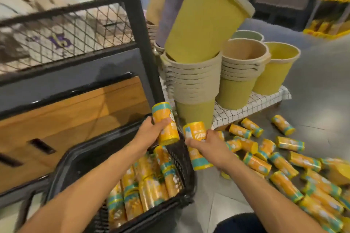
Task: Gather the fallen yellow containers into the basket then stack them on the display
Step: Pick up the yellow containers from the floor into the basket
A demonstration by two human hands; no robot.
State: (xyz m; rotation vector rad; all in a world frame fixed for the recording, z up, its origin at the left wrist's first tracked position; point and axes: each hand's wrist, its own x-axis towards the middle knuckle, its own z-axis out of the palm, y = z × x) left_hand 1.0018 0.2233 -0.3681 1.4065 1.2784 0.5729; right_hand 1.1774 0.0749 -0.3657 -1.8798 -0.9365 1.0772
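Observation:
My left hand [151, 132] grips one yellow container [165, 123] with a teal band, held upright over the far rim of the black basket [181, 157]. My right hand [203, 143] holds another yellow container [196, 132] just right of the basket's edge, and a second can [198, 161] shows below that hand. Several yellow containers [149, 189] lie inside the basket. Many more fallen containers [280, 164] are scattered on the grey floor to the right.
A dark metal and wood display stand [75, 104] with a mesh bin rises on the left. Stacks of yellow-green buckets [193, 81] stand on a low checkered platform [251, 104] behind the cans. Yellow shelving [333, 5] is at the far right.

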